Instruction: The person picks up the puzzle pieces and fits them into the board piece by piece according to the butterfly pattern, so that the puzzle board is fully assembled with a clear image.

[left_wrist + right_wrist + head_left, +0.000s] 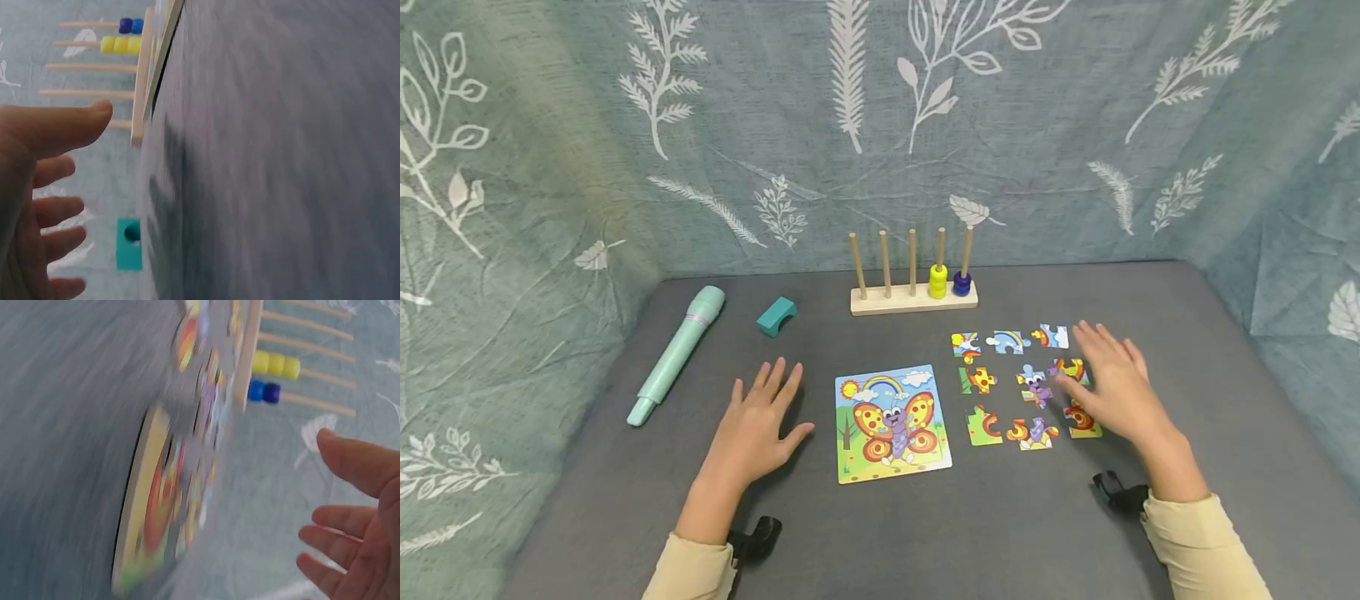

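My left hand (758, 429) hovers with fingers spread over the table, left of a square butterfly picture board (893, 423). Its thumb points towards the board and it holds nothing. Several loose jigsaw pieces (1036, 387) lie apart in rough rows to the right of the board, printed with parts of the same butterfly scene. Over their right edge is my right hand (1112, 385), fingers extended and holding nothing. It partly covers a red and yellow wing piece (1083, 420) in the head view. In the right wrist view the nearest piece (150, 506) is blurred.
A wooden peg stand (913, 302) with yellow rings (937, 282) and blue rings (962, 284) stands at the back. A teal arch block (777, 317) and a mint-green microphone-shaped stick (677, 354) lie at left. Patterned cloth (775, 125) hangs behind the grey table (880, 542).
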`<act>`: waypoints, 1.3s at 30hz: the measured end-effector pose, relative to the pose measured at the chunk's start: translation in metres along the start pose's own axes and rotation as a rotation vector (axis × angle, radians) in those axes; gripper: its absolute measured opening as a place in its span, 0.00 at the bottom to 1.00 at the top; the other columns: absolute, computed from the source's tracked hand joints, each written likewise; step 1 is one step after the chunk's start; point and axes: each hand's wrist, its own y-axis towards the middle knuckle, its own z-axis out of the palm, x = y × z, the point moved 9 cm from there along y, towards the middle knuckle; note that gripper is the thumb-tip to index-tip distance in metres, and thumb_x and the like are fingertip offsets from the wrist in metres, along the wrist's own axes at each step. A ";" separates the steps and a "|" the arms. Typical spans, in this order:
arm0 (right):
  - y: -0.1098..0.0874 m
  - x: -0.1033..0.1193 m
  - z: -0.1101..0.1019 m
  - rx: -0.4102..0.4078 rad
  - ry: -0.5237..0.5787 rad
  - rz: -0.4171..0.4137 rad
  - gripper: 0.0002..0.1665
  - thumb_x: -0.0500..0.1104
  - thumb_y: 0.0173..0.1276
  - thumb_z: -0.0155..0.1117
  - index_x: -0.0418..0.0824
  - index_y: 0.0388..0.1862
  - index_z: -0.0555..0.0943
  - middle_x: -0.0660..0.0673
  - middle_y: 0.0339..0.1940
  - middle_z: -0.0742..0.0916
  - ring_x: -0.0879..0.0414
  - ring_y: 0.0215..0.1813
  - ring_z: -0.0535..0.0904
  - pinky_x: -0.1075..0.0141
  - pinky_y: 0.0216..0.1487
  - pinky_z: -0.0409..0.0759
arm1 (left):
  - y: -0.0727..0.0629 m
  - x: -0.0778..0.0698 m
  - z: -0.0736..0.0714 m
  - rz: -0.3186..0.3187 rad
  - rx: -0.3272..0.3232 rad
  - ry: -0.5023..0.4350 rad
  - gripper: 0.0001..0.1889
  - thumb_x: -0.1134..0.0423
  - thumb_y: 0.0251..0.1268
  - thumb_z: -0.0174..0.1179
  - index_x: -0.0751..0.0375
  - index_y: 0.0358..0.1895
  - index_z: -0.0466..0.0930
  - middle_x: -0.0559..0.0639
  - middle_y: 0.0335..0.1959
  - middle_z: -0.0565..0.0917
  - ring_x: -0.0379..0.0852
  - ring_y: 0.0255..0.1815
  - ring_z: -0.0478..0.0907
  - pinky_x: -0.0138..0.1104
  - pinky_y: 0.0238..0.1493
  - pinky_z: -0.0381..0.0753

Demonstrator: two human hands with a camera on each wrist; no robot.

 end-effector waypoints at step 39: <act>0.108 0.051 0.086 0.265 0.160 -0.089 0.23 0.40 0.59 0.70 0.33 0.52 0.80 0.35 0.52 0.79 0.39 0.56 0.74 0.44 0.59 0.72 | 0.023 -0.015 0.046 0.059 0.009 -0.545 0.32 0.57 0.58 0.67 0.60 0.66 0.70 0.51 0.69 0.69 0.56 0.67 0.68 0.54 0.64 0.72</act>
